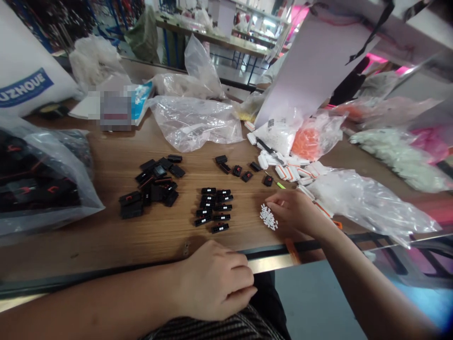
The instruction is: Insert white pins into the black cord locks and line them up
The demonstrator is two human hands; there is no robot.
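Observation:
My right hand (293, 208) is at the edge of a small heap of tiny white plugs (269, 218), thumb and fingers pinched together; anything between the fingertips is too small to tell. Curled at the table's front edge is my left hand (220, 279), its palm and whatever it may hold hidden. Between the hands, farther back, black connector housings (222, 208) lie in two columns, showing white dots on their faces. A looser pile of black connectors (159, 182) lies to the left, and several single ones (247, 176) are scattered behind the heap.
An open plastic bag of black connectors (38, 189) stands at the left. White connectors with orange strips (288, 172) lie at the right, beside clear bags (371, 198) and a bag of orange parts (307, 141). An empty-looking plastic bag (198, 123) lies at the back.

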